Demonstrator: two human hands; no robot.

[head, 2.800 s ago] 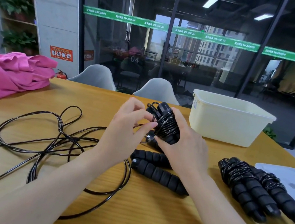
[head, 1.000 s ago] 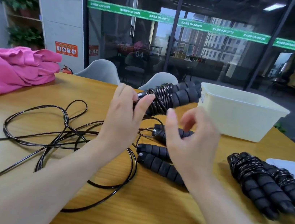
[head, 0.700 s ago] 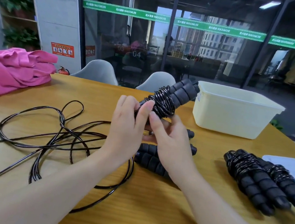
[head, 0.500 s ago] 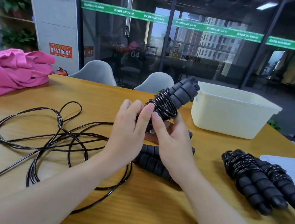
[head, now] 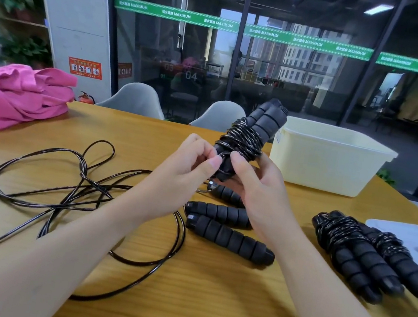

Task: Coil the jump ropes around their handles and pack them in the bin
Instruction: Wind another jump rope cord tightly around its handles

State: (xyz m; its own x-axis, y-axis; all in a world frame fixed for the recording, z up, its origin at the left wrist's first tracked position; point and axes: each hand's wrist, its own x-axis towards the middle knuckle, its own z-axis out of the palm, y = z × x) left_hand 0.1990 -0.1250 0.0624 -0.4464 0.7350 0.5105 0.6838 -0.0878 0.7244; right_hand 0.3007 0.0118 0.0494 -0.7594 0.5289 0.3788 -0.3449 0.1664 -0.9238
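Hands are meeting over the middle of the counter (head: 208, 306), working on one bundle. The right hand (head: 254, 189) is curling round the lower ends of a paired set of foam handles, the wound jump rope (head: 246, 136), holding it tilted so its long axis is running up and away toward the far right corner. The left hand (head: 188, 163) is pinching the cord's loose tail between thumb and forefinger, right against the lowest turns of the coil, apparently tucking it under to lock the wrap.

The cream bin (head: 331, 159) is sitting near the far right edge of the counter, just beyond the bundle's upper tip, so the bundle is already pointing almost straight at it. The right hand is the nearer one to the bin and is carrying the weight, so a short forward reach from that side should be enough once the tail is secured; if the tail is slipping free, the coil could be loosening on the way.

Two finished bundles (head: 366, 255) are lying by the right edge, not yet packed. Three loose handles (head: 229, 237) are lying under the hands, and uncoiled cord (head: 64, 183) is sprawling toward the left edge.
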